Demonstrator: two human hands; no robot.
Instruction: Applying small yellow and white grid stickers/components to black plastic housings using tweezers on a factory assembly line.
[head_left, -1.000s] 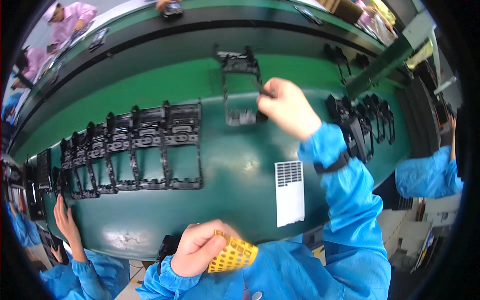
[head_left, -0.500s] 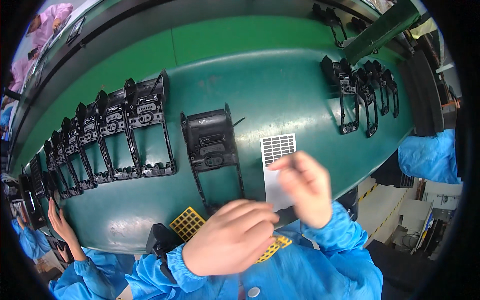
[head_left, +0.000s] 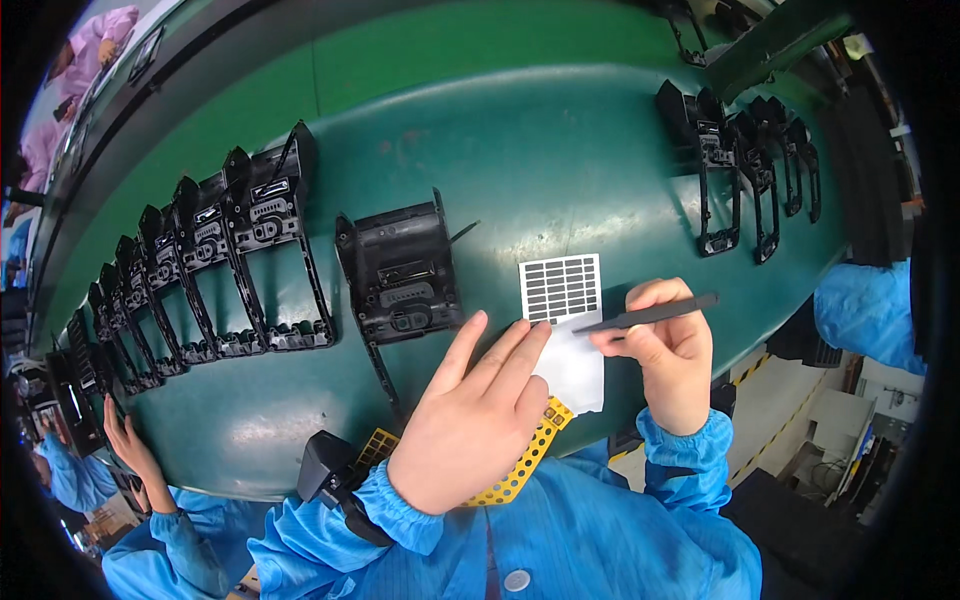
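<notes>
A white sheet (head_left: 578, 378) with rows of small black rectangular stickers on its far part lies on the green table. My left hand (head_left: 470, 430) is open, its fingers stretched out and two fingertips at the sheet's left edge beside the stickers. In my right hand (head_left: 672, 360) is a pair of black tweezers (head_left: 655, 313), pinched between thumb and fingers. The tweezers' tip points left, over the sheet just below the sticker rows. Left of the sheet rests a black plastic frame (head_left: 405, 255), its lower part hidden by my left hand.
Several similar black frames (head_left: 270, 225) stand in a row at left, with more frames (head_left: 718, 160) at far right. A yellow perforated plate (head_left: 520, 468) lies at the near edge, partly under my left hand. A co-worker's hand (head_left: 128, 445) rests at the left edge.
My left hand has opened out and its fingertips have come to the sheet. My right hand has moved right, and the tweezers in it now show clearly.
</notes>
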